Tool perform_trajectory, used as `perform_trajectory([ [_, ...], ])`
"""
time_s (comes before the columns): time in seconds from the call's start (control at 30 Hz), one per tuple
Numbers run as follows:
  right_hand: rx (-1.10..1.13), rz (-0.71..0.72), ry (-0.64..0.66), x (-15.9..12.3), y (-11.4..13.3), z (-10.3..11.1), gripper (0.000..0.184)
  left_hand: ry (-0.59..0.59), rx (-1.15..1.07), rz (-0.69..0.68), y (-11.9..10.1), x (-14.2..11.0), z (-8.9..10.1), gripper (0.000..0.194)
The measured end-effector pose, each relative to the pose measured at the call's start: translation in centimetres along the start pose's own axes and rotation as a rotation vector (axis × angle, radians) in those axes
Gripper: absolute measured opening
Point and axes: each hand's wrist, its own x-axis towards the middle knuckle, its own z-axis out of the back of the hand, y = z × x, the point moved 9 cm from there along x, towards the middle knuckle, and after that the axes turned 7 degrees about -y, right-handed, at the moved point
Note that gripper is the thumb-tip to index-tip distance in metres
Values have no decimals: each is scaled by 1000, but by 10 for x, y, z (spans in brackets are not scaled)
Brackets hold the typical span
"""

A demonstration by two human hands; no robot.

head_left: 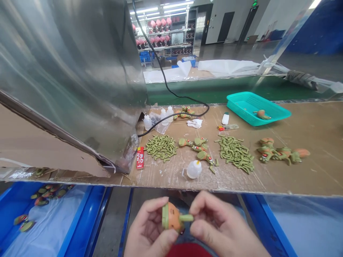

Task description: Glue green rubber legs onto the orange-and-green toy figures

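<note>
My left hand (pixel 150 228) grips a small orange and green toy body (pixel 171 218) below the table's near edge. My right hand (pixel 214 223) pinches a short green limb piece (pixel 186 217) whose end sits against the toy body. On the cardboard-covered table (pixel 308 171) lie two heaps of green limb pieces, one to the left (pixel 160 146) and one to the right (pixel 237 152). Between the heaps rest a few toy figures (pixel 199 146), and a small white glue bottle (pixel 194 169) lies on its side near the front.
A teal tray (pixel 278 115) holds one toy at the back right. More toy figures (pixel 281 152) lie at the right. Small bottles (pixel 163 117) and a black cable (pixel 171 92) sit near a large metal housing (pixel 69 71). Blue bins (pixel 40 217) flank my lap.
</note>
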Motion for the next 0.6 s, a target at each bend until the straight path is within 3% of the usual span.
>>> perform_trajectory([
  [0.1,-276,219,-446,17,5,50,33,49,-96,43,1,9,-2,33],
  [0.17,-394,269,-572,32,-1,64,37,73,-148,111,5,11,-3,32],
  [0.23,-452,280,-565,50,-8,63,42,115,-200,186,9,10,-6,33],
  [0.33,-490,341,-539,60,-2,55,29,181,-250,280,13,6,-11,34],
  [0.4,-443,366,-501,53,6,51,25,217,-272,312,13,3,-12,34],
  [0.53,-132,232,-298,23,9,42,33,245,-278,264,9,3,-11,28],
  [0.6,-90,205,-292,1,15,42,36,222,-252,248,10,4,-8,27],
])
